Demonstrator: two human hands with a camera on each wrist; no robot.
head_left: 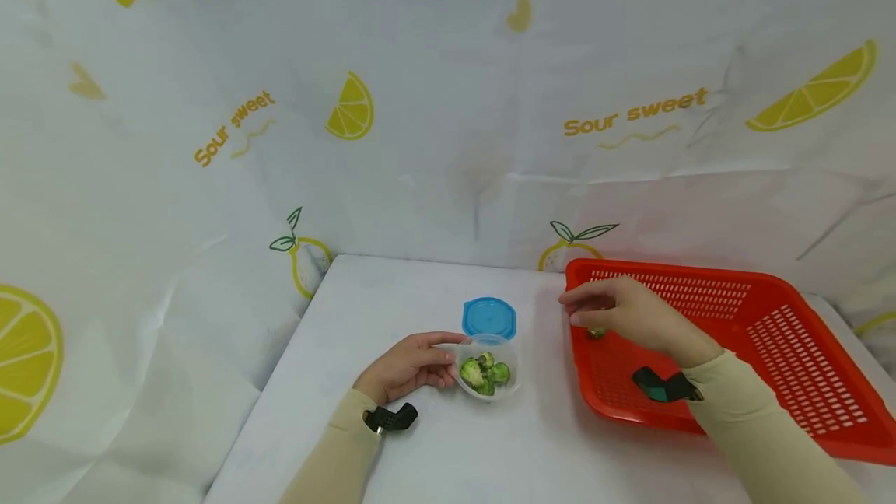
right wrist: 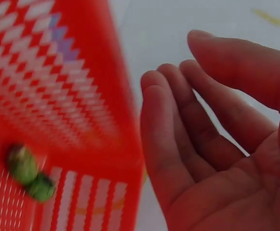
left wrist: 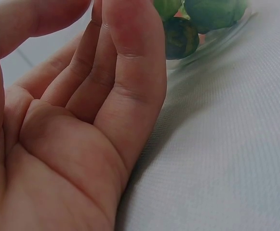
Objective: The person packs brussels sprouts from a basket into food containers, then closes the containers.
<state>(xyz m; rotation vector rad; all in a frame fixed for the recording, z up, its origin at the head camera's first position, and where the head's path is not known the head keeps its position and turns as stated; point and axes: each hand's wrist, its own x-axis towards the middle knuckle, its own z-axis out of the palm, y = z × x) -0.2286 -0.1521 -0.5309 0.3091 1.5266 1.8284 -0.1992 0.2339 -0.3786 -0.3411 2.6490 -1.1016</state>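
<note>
A clear bowl (head_left: 515, 381) of several green Brussels sprouts (head_left: 498, 372) stands on the white table. My left hand (head_left: 413, 365) lies at its left side, fingers touching the bowl near its rim. In the left wrist view the fingers of that hand (left wrist: 77, 110) are loosely extended, with sprouts (left wrist: 217, 12) behind them. My right hand (head_left: 637, 313) hovers over the left rim of a red basket (head_left: 630, 411), its thumb apart from the fingers. Nothing is in that hand (right wrist: 217, 144) in the right wrist view; two sprouts (right wrist: 21, 163) lie inside the basket (right wrist: 125, 168).
Just behind the bowl, a blue lid (head_left: 489, 318) lies on the table (head_left: 448, 457). The large basket takes up the table's right side. A white cloth (head_left: 448, 138) printed with lemons hangs behind the table and on its left.
</note>
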